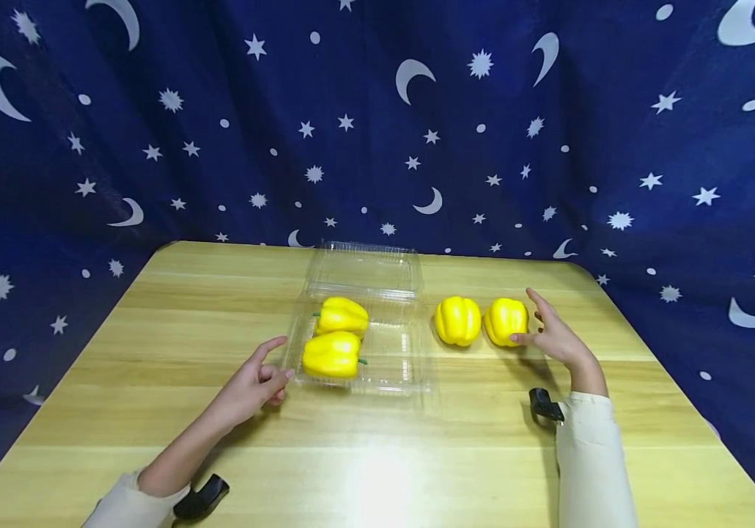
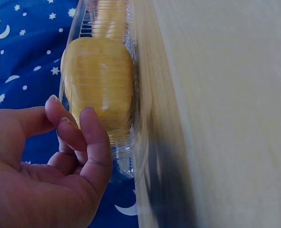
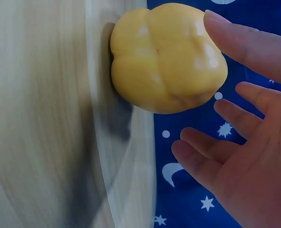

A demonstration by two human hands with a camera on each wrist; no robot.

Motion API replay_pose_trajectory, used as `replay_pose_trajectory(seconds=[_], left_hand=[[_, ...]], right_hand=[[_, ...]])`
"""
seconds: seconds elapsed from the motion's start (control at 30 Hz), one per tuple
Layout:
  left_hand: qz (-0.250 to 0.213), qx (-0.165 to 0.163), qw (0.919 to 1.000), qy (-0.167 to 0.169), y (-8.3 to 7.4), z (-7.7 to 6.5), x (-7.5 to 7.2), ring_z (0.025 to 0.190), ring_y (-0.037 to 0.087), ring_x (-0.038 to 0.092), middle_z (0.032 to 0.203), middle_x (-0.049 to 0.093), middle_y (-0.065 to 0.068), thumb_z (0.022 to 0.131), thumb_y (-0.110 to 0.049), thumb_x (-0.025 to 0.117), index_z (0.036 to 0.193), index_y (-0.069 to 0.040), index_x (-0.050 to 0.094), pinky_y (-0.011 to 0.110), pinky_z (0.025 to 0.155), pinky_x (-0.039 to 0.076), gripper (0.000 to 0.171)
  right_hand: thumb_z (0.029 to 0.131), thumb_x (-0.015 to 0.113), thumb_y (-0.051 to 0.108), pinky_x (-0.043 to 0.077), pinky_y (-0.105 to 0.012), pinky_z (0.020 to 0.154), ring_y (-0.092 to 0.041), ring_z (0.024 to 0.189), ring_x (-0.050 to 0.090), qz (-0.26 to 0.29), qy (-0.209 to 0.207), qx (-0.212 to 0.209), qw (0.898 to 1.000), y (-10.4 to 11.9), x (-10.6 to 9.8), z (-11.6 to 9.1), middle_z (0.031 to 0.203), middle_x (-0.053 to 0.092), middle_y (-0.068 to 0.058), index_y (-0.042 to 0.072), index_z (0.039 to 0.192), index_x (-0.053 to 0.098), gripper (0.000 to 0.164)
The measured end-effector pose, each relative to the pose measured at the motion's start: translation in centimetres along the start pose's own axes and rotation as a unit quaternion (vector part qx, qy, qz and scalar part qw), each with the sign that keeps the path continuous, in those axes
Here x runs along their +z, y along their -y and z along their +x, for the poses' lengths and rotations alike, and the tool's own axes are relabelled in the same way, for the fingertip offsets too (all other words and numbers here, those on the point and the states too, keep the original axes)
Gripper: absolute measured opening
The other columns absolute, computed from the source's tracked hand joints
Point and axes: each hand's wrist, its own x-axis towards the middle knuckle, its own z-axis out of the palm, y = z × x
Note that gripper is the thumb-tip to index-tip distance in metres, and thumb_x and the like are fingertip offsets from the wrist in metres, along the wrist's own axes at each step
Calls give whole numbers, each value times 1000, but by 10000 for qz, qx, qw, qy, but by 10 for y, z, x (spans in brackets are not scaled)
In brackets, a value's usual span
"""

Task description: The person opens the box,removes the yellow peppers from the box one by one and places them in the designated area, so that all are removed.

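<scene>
While right grip (image 1: 554,337) flanks yellow pepper (image 1: 506,321), box (image 1: 389,353) lies open.

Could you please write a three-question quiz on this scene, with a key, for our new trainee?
1. How many glossy, yellow, blocky bell peppers lie in the open, clear plastic hinged container?
2. True or false: the bare right hand is closer to the rightmost pepper than to the container.
3. What pattern covers the dark blue fabric backdrop? A) Stripes B) White moons, stars and dots C) Checks

Key: 1. Two. 2. True. 3. B.
</scene>
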Motion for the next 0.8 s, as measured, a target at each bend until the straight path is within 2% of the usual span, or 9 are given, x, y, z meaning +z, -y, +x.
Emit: replay_pose_trajectory(seconds=[0.63,0.8], left_hand=[[37,-6,10000,-27,-1,-1,0,59,13,48,65,49,5,92,-18,54,143,-6,14,26,57,46,65],[-4,31,10000,-3,-2,-3,1,58,13,48,64,49,5,92,-14,53,143,-5,14,25,57,46,65]], right_hand=[[81,67,16,24,-68,95,-57,127,13,-3,-50,-164,9999,0,-3,0,149,-3,-26,6,146,-5,97],[80,68,15,16,-68,99,-54,131,7,-77,-163,-191,9997,1,-3,0,149,-2,-27,7,146,-4,98]])
